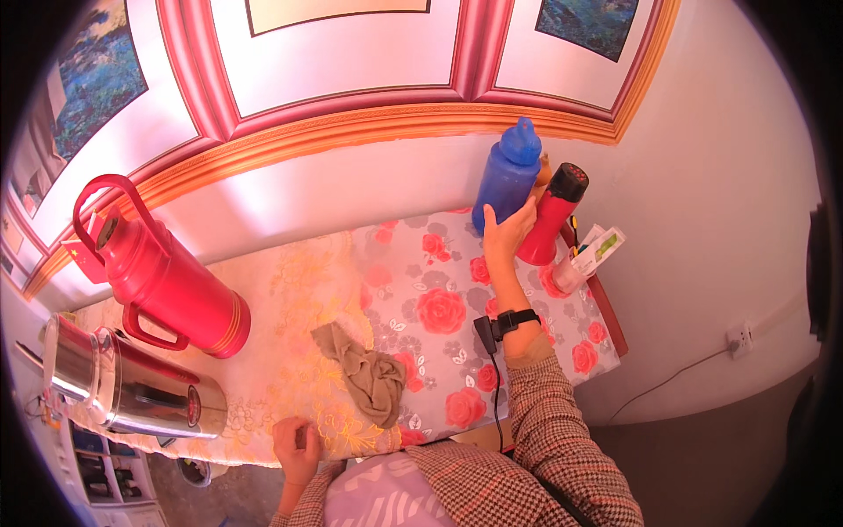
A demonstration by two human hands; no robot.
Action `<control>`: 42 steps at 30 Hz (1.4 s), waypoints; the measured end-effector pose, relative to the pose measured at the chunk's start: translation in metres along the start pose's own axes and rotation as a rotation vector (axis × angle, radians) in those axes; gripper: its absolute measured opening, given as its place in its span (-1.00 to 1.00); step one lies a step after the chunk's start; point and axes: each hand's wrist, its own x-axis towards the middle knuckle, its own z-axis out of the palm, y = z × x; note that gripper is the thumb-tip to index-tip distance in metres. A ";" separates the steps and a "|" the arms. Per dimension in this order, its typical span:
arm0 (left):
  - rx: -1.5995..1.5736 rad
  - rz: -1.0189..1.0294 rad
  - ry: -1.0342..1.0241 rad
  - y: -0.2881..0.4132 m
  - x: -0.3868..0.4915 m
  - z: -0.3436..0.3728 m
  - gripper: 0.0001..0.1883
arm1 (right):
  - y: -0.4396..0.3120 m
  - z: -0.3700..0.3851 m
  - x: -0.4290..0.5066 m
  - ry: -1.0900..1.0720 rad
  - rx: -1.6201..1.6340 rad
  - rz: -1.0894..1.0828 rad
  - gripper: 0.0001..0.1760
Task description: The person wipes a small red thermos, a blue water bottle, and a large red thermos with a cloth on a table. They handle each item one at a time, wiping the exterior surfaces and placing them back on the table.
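Observation:
My right hand (508, 232) reaches over the far right of the table and grips the lower part of a blue plastic bottle (506, 178), which stands near the wall. Just right of that hand is a red flashlight-shaped object with a black top (554, 214); an orange-brown item is partly hidden behind the blue bottle. At the near edge, my left hand (298, 448) has curled fingers, and nothing shows in it. A crumpled brown cloth (369, 379) lies on the floral tablecloth (441, 311), between the two hands and apart from both.
A red thermos flask (171, 277) and a steel vacuum flask (145, 382) are at the left, with a small red flag (85, 257) behind. A cup (568, 273) holding slim packets stands at the right. Framed pictures (342, 112) hang above; a cord runs to a wall socket (739, 340).

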 end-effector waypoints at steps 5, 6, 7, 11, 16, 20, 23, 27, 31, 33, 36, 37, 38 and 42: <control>-0.021 0.006 0.012 0.002 0.000 0.000 -0.85 | 0.004 0.002 -0.009 -0.352 0.010 -0.124 -0.41; -0.028 -0.002 0.014 0.002 0.000 0.000 -0.85 | 0.007 0.005 -0.009 -0.377 -0.030 -0.178 -0.47; -0.019 0.000 0.011 0.003 0.001 0.000 -0.85 | 0.010 0.008 -0.009 -0.437 -0.077 -0.207 -0.53; -0.001 0.014 0.022 0.006 0.002 -0.001 -0.86 | 0.032 0.019 -0.010 -0.481 -0.207 -0.125 -0.52; -0.017 0.019 0.026 0.004 0.003 0.004 -0.86 | 0.080 0.036 -0.006 -0.461 -0.232 -0.114 -0.54; 0.071 0.060 0.079 -0.004 -0.001 0.002 -0.84 | 0.106 0.051 0.001 -0.504 -0.139 -0.200 -0.40; 0.050 0.054 0.076 -0.007 -0.003 -0.002 -0.81 | 0.097 0.048 0.001 -0.634 -0.320 -0.195 -0.43; -0.064 -0.014 0.071 -0.002 -0.002 -0.010 -0.76 | 0.020 0.022 -0.036 -1.138 0.082 -0.031 -0.52; -0.200 -0.136 0.155 0.000 -0.001 -0.023 -0.72 | -0.098 -0.038 -0.101 -1.465 0.405 -0.631 -0.41; -0.255 -0.177 0.165 -0.001 -0.001 -0.030 -0.71 | -0.157 -0.058 -0.128 -1.590 0.510 -0.730 -0.39; -0.167 -0.133 0.106 -0.005 -0.005 -0.041 -0.72 | -0.236 -0.063 -0.159 -1.863 0.613 -0.476 -0.45; -0.174 -0.129 0.095 -0.006 -0.006 -0.044 -0.72 | -0.262 -0.059 -0.171 -1.963 0.592 -0.309 -0.47; -0.181 -0.122 0.099 -0.006 -0.009 -0.047 -0.73 | -0.287 -0.053 -0.183 -1.982 0.682 -0.226 -0.46; -0.117 -0.050 0.151 -0.016 -0.014 -0.062 -0.73 | -0.383 -0.022 -0.243 -1.755 1.142 0.021 -0.43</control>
